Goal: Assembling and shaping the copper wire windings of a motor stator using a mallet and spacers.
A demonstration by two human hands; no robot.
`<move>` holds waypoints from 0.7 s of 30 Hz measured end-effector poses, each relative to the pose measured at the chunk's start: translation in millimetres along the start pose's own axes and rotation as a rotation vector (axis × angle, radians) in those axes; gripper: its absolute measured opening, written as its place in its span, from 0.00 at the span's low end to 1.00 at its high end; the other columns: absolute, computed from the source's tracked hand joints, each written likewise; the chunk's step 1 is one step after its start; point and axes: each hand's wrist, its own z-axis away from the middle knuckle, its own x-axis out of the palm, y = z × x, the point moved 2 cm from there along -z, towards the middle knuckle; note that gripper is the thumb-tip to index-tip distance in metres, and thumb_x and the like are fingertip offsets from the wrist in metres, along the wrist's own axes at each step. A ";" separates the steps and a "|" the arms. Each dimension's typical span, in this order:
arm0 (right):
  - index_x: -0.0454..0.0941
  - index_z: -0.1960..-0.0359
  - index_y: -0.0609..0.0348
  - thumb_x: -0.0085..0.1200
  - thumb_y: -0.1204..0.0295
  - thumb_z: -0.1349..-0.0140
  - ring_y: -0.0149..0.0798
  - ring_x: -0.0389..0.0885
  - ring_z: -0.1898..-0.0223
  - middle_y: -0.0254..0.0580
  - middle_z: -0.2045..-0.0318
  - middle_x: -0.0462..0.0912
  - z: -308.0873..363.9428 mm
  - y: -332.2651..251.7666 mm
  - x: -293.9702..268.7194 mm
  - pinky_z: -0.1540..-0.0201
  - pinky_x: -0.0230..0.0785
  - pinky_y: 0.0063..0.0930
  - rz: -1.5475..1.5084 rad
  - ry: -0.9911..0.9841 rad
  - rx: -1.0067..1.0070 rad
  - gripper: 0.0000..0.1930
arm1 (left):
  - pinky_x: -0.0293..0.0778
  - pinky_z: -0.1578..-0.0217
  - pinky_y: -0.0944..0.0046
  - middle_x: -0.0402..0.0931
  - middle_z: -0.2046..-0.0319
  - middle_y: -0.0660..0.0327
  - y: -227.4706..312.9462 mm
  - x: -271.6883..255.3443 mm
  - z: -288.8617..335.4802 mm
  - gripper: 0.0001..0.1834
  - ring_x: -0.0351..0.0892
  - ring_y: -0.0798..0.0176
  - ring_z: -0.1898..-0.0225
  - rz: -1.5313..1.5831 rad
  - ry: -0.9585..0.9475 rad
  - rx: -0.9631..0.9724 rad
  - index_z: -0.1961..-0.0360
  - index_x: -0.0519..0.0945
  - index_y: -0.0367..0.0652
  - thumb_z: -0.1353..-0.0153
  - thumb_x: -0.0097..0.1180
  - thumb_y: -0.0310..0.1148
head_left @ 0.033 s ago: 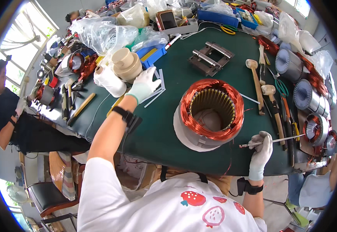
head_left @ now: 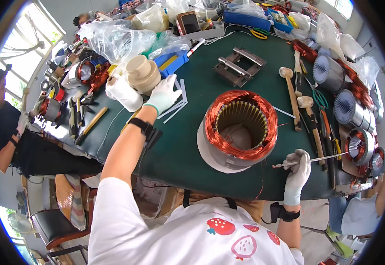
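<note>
My left hand, in a white glove, rests beside the stacked beige round containers, over several narrow white strips on the table. Its thumb and fingers are apart, and nothing shows in its grasp. My right hand, gloved too, is closed around a long thin metal rod-like tool, held sideways near the front edge. Between the hands stands a stator with a thick ring of copper windings and slots lined around its open bore. A white spool of thread stands left of the containers.
The green table carries a metal roller stand at the back. Mallets, scissors and several motor cores lie at right. Plastic bags and a blue tray fill the far left. A co-worker stands at left.
</note>
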 end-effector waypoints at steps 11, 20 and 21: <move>0.73 0.47 0.65 0.42 0.68 0.24 0.34 0.81 0.73 0.48 0.61 0.83 10.0 -5.7 -5.2 0.70 0.72 0.25 -0.115 0.029 -0.002 0.14 | 0.79 0.54 0.56 0.85 0.59 0.50 47.5 -68.2 41.4 0.17 0.85 0.51 0.59 0.254 0.306 -0.026 0.48 0.84 0.44 0.38 0.57 0.35; 0.73 0.38 0.67 0.59 0.65 0.32 0.17 0.67 0.71 0.28 0.65 0.77 79.1 -92.4 69.6 0.69 0.60 0.13 -0.019 -0.448 0.232 0.25 | 0.79 0.49 0.63 0.83 0.51 0.49 222.0 -141.3 173.0 0.22 0.85 0.60 0.55 1.473 -0.193 -0.236 0.45 0.77 0.30 0.41 0.51 0.15; 0.75 0.42 0.66 0.63 0.67 0.34 0.19 0.71 0.69 0.27 0.64 0.77 81.4 -96.3 79.0 0.65 0.64 0.15 -0.069 -0.479 0.220 0.22 | 0.79 0.48 0.63 0.82 0.50 0.48 232.7 -135.8 173.6 0.22 0.85 0.60 0.54 1.479 -0.256 -0.234 0.44 0.77 0.30 0.42 0.53 0.15</move>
